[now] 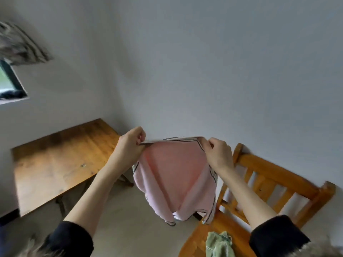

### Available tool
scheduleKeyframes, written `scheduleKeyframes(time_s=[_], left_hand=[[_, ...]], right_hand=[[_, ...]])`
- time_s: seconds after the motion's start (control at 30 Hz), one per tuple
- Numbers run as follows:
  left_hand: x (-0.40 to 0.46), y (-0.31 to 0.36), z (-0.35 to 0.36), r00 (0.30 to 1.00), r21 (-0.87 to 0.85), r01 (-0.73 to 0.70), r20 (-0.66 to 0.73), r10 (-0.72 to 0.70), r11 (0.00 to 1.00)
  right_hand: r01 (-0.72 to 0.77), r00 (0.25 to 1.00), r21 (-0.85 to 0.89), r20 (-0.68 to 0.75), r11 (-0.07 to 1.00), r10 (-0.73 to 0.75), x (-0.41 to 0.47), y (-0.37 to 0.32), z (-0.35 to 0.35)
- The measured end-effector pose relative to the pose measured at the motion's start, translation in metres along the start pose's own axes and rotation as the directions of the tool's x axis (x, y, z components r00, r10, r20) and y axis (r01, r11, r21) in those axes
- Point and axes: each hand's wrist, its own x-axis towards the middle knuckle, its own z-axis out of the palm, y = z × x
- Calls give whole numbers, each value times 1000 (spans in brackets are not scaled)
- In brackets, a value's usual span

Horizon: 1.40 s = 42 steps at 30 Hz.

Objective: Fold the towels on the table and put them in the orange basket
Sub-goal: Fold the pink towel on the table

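A pink towel [174, 175] with dark striped edges hangs in the air in front of me, over the floor between the table and a chair. My left hand [130, 143] pinches its upper left corner. My right hand [218, 153] pinches the upper right corner. The top edge is stretched between both hands and the rest droops down in folds. A green towel [219, 244] lies crumpled on the wooden chair seat [204, 236] at the lower right. No orange basket is in view.
A wooden table [55, 164] stands at the left against the white wall. The wooden chair's back [278, 180] rises at the right. A window [9, 82] and a striped curtain [20, 45] sit at the far left. Pale floor lies below the towel.
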Motion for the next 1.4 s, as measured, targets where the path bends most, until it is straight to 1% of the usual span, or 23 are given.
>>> scheduleKeyframes(time_s=[0.13, 0.23, 0.33, 0.4, 0.43, 0.5, 0.53, 0.6, 0.67, 0.73, 0.83, 0.87, 0.93, 1.03, 1.13, 1.2, 1.3, 1.4], left_hand=[[-14, -72, -61, 994, 101, 107, -12, -106, 989], [-29, -129, -98, 972, 147, 237, -27, -235, 960], [-45, -184, -132, 926, 137, 378, -45, -375, 916], [-57, -219, -156, 889, 152, 456, -27, -458, 877], [-62, -236, -168, 867, 177, 491, -7, -497, 853], [-71, -266, -192, 832, 216, 538, 22, -555, 815], [-74, -279, -203, 819, 228, 552, 31, -572, 802], [-77, -301, -222, 803, 238, 569, 42, -594, 787], [-77, -321, -238, 785, 237, 594, 38, -618, 769], [-75, -341, -248, 769, 236, 621, 0, -639, 748], [-68, -368, -254, 758, 241, 643, -65, -649, 727], [-65, -378, -254, 754, 248, 649, -82, -652, 719], [-57, -396, -254, 738, 254, 669, -117, -665, 698], [-40, -422, -251, 702, 240, 711, -188, -687, 661], [-20, -446, -246, 658, 201, 752, -277, -700, 627], [-7, -463, -239, 636, 185, 770, -299, -711, 611], [8, -488, -225, 623, 207, 782, -267, -735, 587], [21, -516, -209, 604, 238, 794, -211, -769, 559]], right_hand=[[94, 995, -96, 44, 991, -90, 6, -50, 64], [159, 980, -89, 138, 983, -146, 10, -79, 122], [176, 947, -22, 277, 984, -163, 13, -102, 188], [202, 902, 4, 388, 979, -187, 14, -117, 234], [228, 881, 5, 426, 974, -208, 15, -125, 255], [270, 857, 22, 450, 963, -250, 17, -140, 291], [274, 857, 35, 444, 961, -261, 19, -148, 305], [249, 879, 16, 416, 968, -233, 24, -161, 332], [238, 912, -78, 359, 968, -195, 30, -171, 354], [257, 935, -183, 296, 949, -196, 38, -179, 372], [315, 934, -266, 258, 911, -247, 50, -188, 398], [340, 928, -264, 248, 903, -277, 55, -190, 408], [398, 907, -186, 230, 898, -354, 66, -191, 429], [425, 877, -39, 266, 905, -400, 93, -194, 464], [357, 877, 72, 319, 931, -360, 122, -193, 494], [304, 875, 109, 361, 946, -323, 141, -188, 510], [251, 855, 97, 444, 963, -268, 167, -177, 535], [229, 835, -14, 517, 973, -189, 187, -170, 564]])
